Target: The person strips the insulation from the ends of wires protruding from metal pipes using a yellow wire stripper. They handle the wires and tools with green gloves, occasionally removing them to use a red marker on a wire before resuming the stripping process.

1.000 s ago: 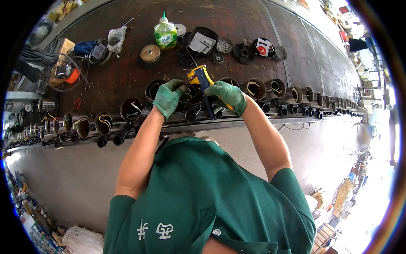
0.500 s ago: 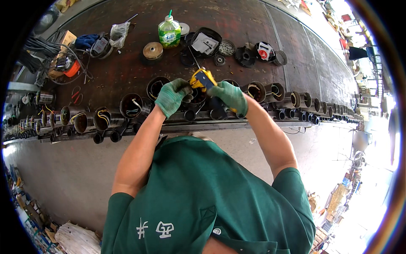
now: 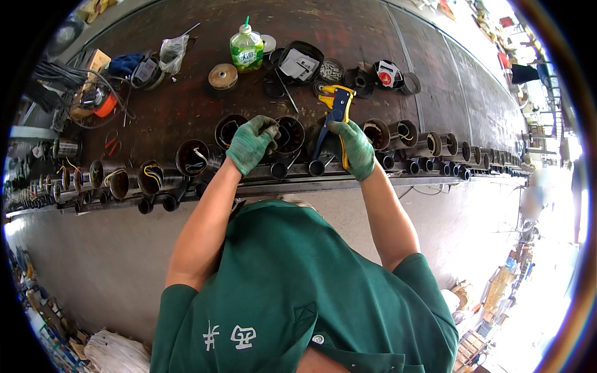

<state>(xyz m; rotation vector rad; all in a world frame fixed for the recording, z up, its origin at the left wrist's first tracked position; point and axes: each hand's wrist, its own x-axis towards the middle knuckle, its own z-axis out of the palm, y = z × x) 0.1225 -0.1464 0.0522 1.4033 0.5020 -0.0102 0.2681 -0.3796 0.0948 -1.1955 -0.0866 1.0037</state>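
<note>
My right hand (image 3: 353, 149), in a green work glove, is closed round a yellow and dark blue wire stripper (image 3: 337, 107). Its jaws point away from me, and its handles hang down past my fingers. My left hand (image 3: 250, 147), gloved alike, is pinched at the rim of a dark metal motor cylinder (image 3: 290, 135); what sits between its fingertips is too small to make out. Behind its wrist stands another open cylinder (image 3: 230, 127) with wires inside. To the left, a further cylinder (image 3: 191, 156) shows pale wire ends.
More cylinders (image 3: 404, 133) run in a row along the bench edge. On the dark bench (image 3: 168, 115) stand a green-labelled bottle (image 3: 247, 50), a round spool (image 3: 222, 76), a black tray (image 3: 301, 61) and a thin metal rod (image 3: 286, 91). Cables (image 3: 62, 73) lie at the left.
My right hand has moved right with the wire stripper, away from my left hand, and the tool now stands more upright. My left hand stays at almost the same spot, still pinched.
</note>
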